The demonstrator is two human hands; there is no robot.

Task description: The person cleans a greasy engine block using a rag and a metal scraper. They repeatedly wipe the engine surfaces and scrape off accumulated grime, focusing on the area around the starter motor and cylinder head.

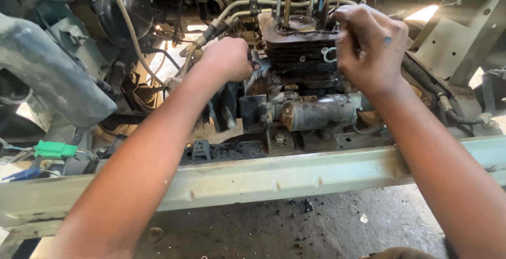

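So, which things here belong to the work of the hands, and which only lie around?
In hand:
- left hand
- right hand
- finned engine cylinder

Lying about:
- starter motor
- green connector
- frame rail

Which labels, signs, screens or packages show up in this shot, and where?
None visible: no package, label, sign or screen. Only bare, grimy parts: the finned engine cylinder between the left hand and right hand, the starter motor below, and a plain green plastic connector at left.
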